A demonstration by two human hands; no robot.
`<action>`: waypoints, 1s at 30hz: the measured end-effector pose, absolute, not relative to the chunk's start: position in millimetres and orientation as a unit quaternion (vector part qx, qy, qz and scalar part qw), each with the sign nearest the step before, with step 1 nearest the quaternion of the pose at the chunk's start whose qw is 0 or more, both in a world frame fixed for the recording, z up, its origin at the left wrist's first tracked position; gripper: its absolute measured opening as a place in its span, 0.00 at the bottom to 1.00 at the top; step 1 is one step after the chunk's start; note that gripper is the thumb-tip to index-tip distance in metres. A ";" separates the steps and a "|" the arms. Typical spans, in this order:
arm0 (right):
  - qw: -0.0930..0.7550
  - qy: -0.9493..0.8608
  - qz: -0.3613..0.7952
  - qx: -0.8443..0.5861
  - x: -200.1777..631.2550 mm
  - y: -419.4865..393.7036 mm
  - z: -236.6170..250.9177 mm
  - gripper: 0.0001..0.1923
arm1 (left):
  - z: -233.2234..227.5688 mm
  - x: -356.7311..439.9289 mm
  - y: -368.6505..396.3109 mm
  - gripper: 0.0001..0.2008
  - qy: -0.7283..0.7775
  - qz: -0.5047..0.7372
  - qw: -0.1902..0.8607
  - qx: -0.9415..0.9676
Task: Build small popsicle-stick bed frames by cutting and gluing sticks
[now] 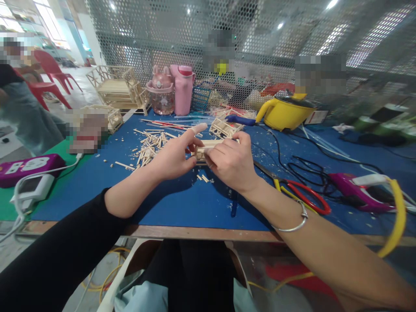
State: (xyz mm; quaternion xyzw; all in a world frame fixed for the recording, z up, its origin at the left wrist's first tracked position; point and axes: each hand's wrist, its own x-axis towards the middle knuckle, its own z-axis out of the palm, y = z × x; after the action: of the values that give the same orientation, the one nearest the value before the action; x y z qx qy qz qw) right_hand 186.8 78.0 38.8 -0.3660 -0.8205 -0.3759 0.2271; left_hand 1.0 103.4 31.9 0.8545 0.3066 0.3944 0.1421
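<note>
A small model built of pale wooden sticks (204,151) is between my two hands above the blue table mat. My left hand (175,155) grips its left end with the thumb below, while the index finger, wrapped in something white, points out over the top. Closed around the right end, my right hand (232,161) hides much of the model with its curled fingers. A second small stick frame (224,128) lies just beyond my hands. To the left is a heap of loose wooden sticks (150,149).
Red-handled scissors (308,197) and black cables lie right, near a purple power strip (360,190). A yellow pot (289,113), a pink bottle (183,91), a clear pink-lidded jug (161,97) and larger stick models (118,89) stand behind. Another person sits far left.
</note>
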 end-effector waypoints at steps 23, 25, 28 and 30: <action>0.324 -0.811 -0.123 -0.472 197.9 63.2 42.8 0.14 | 33.7 -2.8 103.1 0.38 0.298 0.400 0.115 0.859; 0.318 -0.793 -0.044 -0.518 194.3 64.1 42.6 0.15 | 34.0 -2.7 103.1 0.38 0.302 0.392 0.109 0.862; 0.327 -0.745 0.143 -0.564 186.9 64.2 43.4 0.17 | 33.8 -1.9 103.1 0.37 0.307 0.392 0.101 0.861; 0.341 -0.696 0.276 -0.568 182.3 63.3 44.4 0.18 | 34.2 -1.4 103.0 0.36 0.306 0.402 0.093 0.858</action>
State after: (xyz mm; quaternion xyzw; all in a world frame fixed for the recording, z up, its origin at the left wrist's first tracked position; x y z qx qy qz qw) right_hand 182.3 63.3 44.4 -0.5683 -0.6963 0.2756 0.3410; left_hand -1.4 103.0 34.2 0.8580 0.3056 0.4024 0.0926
